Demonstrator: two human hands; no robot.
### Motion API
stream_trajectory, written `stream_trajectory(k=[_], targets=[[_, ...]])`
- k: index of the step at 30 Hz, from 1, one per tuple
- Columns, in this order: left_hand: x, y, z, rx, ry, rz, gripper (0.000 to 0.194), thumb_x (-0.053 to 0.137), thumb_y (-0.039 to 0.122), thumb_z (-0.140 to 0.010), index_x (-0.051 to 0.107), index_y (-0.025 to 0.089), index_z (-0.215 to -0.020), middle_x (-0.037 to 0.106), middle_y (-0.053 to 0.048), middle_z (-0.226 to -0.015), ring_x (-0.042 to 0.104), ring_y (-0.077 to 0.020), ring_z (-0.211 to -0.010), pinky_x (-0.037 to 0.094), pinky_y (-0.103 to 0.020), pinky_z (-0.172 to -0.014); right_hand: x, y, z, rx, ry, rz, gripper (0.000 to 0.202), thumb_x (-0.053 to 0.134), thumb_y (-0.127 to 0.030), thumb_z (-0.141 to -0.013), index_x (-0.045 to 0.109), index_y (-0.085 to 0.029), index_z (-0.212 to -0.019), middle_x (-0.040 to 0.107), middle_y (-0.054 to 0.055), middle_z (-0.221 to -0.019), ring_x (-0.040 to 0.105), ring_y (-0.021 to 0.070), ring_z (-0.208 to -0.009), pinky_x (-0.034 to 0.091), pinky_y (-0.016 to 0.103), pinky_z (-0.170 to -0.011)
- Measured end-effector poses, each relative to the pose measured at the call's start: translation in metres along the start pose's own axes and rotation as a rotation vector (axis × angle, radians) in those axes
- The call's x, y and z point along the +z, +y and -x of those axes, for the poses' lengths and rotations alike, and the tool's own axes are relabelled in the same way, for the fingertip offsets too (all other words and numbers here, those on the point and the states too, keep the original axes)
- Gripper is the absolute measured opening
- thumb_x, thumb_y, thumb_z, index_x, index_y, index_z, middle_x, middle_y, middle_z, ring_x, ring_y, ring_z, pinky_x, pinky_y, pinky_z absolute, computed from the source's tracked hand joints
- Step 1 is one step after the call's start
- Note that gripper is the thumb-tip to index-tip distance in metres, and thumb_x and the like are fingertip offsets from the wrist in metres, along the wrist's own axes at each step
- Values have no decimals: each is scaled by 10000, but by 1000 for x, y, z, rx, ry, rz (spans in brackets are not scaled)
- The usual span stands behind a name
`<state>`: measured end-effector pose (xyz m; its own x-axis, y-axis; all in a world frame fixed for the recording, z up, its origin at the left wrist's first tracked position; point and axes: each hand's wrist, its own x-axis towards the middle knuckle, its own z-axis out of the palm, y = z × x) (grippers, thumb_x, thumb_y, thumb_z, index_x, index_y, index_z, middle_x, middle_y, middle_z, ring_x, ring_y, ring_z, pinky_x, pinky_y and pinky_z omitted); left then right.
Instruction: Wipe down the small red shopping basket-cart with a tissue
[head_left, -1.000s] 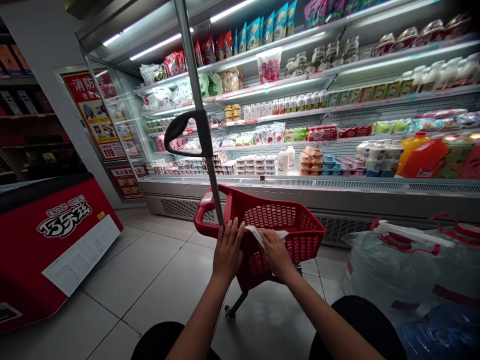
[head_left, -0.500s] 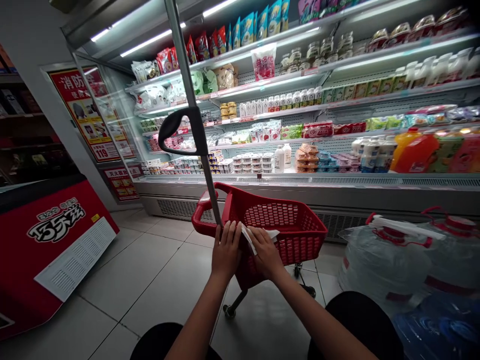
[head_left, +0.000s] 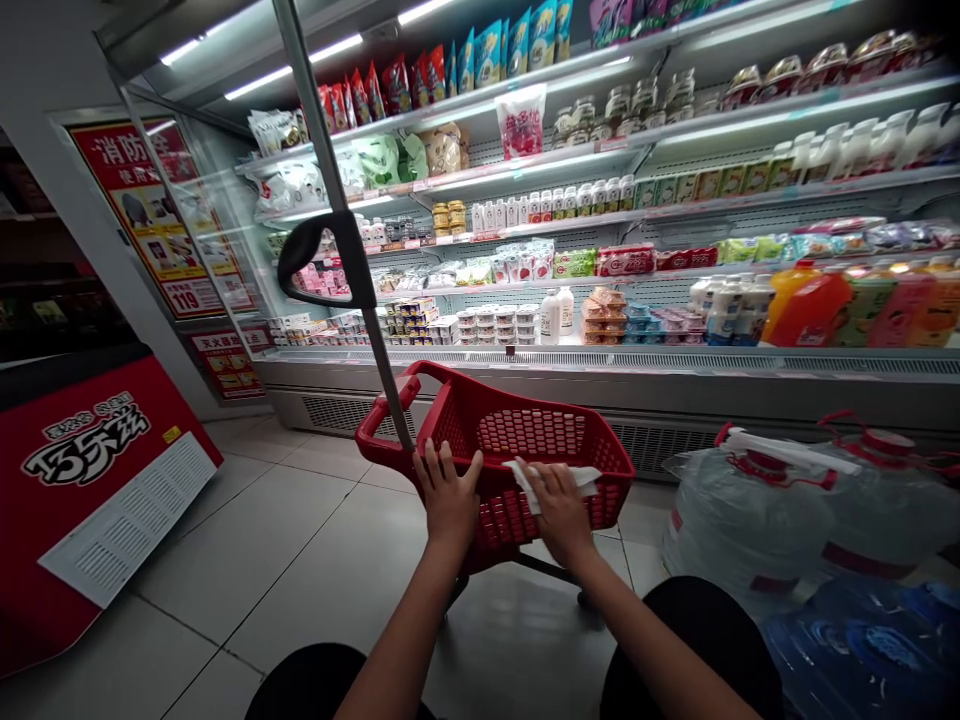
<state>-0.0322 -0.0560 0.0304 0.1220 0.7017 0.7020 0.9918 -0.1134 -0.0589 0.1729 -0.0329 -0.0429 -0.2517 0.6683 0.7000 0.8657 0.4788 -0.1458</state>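
Observation:
A red plastic shopping basket on wheels (head_left: 609, 455) stands in front of me, its perforated side turned toward me. My left hand (head_left: 451, 500) lies against the near side by the left end, fingers spread. Under my right hand (head_left: 561, 512) is a white cloth or paper wipe (head_left: 526, 486), pressed to the near rim farther right; its ends stick out on both sides of the fingers. A grey metal pole (head_left: 311, 110) with a black loop handle (head_left: 351, 262) rises tilted from the basket's left end. The palms are hidden.
A lit refrigerated shelf unit (head_left: 480, 368) full of packaged goods spans the back. At left stands a red freezer (head_left: 172, 510). Large clear water bottles (head_left: 750, 520) and a blue one (head_left: 862, 640) sit at right. Tiled floor (head_left: 300, 540) lies between.
My right hand has slid right along the rim with the white wipe, away from my left hand. My left fingers have spread. The basket appears farther left in view and turned slightly.

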Motion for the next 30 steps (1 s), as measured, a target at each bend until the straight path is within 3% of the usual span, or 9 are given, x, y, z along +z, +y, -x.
stream_trajectory(k=[3, 5, 9, 14, 17, 21, 23, 26, 30], targets=[[4, -1, 3, 23, 18, -7, 644, 727, 160, -813, 623, 374, -1412, 379, -116, -1612, 127, -485, -1562, 168, -748, -1221, 10, -40, -21, -41, 5, -65, 784, 475, -114, -902, 289, -297, -1641, 586, 84, -1416, 487, 294, -1300, 329, 534, -1206], [5, -7, 4, 67, 23, -13, 676, 710, 165, -839, 571, 389, -1462, 333, -110, -1651, 104, -473, -1572, 178, -743, -1220, 12, -45, -26, -66, 0, -86, 793, 462, -106, -902, 272, -306, -1646, 589, 79, -1418, 493, 285, -1302, 356, 512, -1190], [1, -23, 3, 111, -5, -8, 855, 728, 106, -774, 474, 409, -1533, 157, -86, -1736, 77, -470, -1580, 153, -721, -1234, 2, -7, -10, -126, -42, -44, 824, 466, -120, -910, 199, -334, -1660, 574, 63, -1449, 493, 282, -1329, 389, 486, -1172], [-1, -26, -1, 59, -32, 11, 948, 726, 62, -713, 442, 395, -1554, -3, -64, -1757, 40, -463, -1584, 142, -696, -1247, -15, 56, 31, -50, -39, 92, 776, 428, -140, -959, 171, -337, -1665, 541, 55, -1495, 456, 287, -1391, 344, 510, -1207], [9, -10, 3, 20, -38, 17, 910, 739, 79, -710, 473, 322, -1545, 20, -95, -1755, 6, -471, -1581, 148, -681, -1255, -15, 57, 41, 2, 3, 119, 745, 403, -165, -981, 163, -326, -1668, 488, 53, -1563, 423, 306, -1427, 310, 549, -1217], [33, 29, 15, 200, -116, 59, 821, 707, 182, -806, 431, 290, -1571, 199, -134, -1726, 107, -424, -1589, 135, -668, -1265, -7, 24, 30, -15, 6, 93, 802, 424, -114, -929, 180, -313, -1666, 417, 42, -1636, 387, 325, -1460, 291, 583, -1223], [43, 41, 20, 217, -136, 66, 826, 695, 239, -832, 383, 226, -1597, 231, -189, -1706, 133, -433, -1582, 123, -689, -1257, -5, 13, 21, -48, -24, 78, 842, 425, -66, -887, 207, -316, -1661, 421, 29, -1637, 378, 317, -1471, 306, 574, -1221], [47, 38, 22, 250, -153, 68, 879, 687, 227, -824, 322, 223, -1623, 223, -186, -1709, 126, -413, -1589, 115, -666, -1266, -11, 21, 16, -107, -55, 75, 863, 426, -38, -861, 239, -325, -1652, 462, 17, -1611, 415, 289, -1452, 344, 531, -1211], [40, 12, 16, 323, -167, 75, 966, 664, 156, -804, 224, 292, -1652, 174, -117, -1734, 124, -338, -1603, 138, -580, -1290, -26, 68, 32, -125, -83, 108, 805, 457, -109, -915, 230, -337, -1653, 518, 30, -1562, 484, 277, -1395, 393, 491, -1184]])
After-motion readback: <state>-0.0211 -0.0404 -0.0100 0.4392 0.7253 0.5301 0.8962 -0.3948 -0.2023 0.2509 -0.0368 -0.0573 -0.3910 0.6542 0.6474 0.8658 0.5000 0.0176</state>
